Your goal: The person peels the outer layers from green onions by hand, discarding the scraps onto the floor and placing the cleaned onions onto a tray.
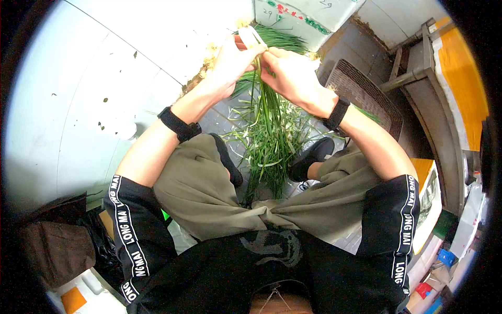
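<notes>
Green stalks (268, 99) gripped in left hand (229, 64), fingers curled; right hand (294, 77) pinching them, fingertips nearly together.

The stalks (251, 39) partly hide the fingers of the left hand (235, 60); beyond the right hand (293, 73), the top edge cuts off the white boxes (316, 11), their small red print unreadable; below both hands, hanging leaves (269, 102) cover some loose greens (293, 133)

Just one camera here, up on the head, peering forward and down, fairly close: shirt (225, 277) before the greens (274, 141), boxes (300, 23) beyond.
</notes>
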The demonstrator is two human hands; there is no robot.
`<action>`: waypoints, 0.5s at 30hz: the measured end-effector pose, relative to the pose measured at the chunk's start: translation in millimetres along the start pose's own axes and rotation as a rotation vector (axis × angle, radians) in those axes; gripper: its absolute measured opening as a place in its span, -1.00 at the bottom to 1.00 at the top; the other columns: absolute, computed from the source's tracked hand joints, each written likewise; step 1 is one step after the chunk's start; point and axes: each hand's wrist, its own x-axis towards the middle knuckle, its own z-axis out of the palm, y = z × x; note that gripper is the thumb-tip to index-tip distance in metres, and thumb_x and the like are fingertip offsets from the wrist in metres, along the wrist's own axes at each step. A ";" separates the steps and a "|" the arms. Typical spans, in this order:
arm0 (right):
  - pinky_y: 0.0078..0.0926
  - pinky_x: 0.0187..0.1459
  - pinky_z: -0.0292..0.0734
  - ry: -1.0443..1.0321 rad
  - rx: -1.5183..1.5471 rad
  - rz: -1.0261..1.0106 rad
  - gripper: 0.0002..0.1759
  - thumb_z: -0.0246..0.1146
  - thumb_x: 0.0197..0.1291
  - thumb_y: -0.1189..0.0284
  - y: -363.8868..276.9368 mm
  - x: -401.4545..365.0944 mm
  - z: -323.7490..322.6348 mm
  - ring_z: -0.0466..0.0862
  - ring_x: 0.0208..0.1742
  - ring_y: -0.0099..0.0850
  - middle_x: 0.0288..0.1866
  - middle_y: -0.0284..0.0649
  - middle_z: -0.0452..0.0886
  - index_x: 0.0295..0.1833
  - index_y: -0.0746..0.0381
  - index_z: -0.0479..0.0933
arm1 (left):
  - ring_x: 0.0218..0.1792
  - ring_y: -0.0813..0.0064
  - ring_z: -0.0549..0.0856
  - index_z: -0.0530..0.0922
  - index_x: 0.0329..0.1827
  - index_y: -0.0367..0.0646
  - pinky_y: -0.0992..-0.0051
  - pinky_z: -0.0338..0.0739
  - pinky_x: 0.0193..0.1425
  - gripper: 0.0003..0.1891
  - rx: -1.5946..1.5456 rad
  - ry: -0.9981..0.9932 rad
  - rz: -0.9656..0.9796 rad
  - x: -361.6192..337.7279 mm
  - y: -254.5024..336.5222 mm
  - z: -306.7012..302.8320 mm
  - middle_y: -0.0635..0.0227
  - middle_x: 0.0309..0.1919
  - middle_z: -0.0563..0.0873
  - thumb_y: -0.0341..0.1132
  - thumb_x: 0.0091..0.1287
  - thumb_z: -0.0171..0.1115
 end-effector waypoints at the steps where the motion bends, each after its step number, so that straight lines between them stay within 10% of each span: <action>1: -0.23 -0.25 0.59 0.000 0.000 0.000 -0.84 0.31 0.14 0.40 0.9 -0.1 -0.3 0.67 -0.29 -0.16 -0.34 -0.18 0.57 -0.28 0.25 0.50 | 0.01 0.43 0.65 0.35 0.27 -0.28 0.39 0.66 -0.01 -0.39 0.001 -0.030 -0.004 1.1 -0.4 -1.6 0.21 -0.02 0.63 -0.20 0.28 0.43; 15: -0.22 -0.26 0.60 0.078 0.087 -0.100 -0.81 0.29 0.18 0.37 25.1 2.4 -5.1 0.65 -0.31 -0.13 -0.32 -0.18 0.53 -0.14 0.20 0.54 | -0.05 0.64 0.69 0.55 0.13 -0.09 0.56 0.65 -0.10 -0.68 0.207 -0.135 0.048 -0.2 8.3 -12.0 0.42 -0.04 0.72 -0.16 0.42 0.29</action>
